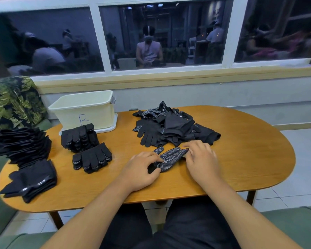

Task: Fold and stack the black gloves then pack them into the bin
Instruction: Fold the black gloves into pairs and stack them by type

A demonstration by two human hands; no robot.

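On the desk (241,159), bin (84,112) back-left, the dotted black glove (171,159) lies flat between both hands, long axis cuff near-left to tips far-right: left hand (142,169) fingers curled onto the cuff, right hand (201,159) fingers pinching the tips.

From my station I see an oval wooden table (241,159) on a pale tiled floor (294,191) — behind it a window (165,33) of 3 dark panes, a leaf-print cushion (13,101) far left above a green seat (0,203)
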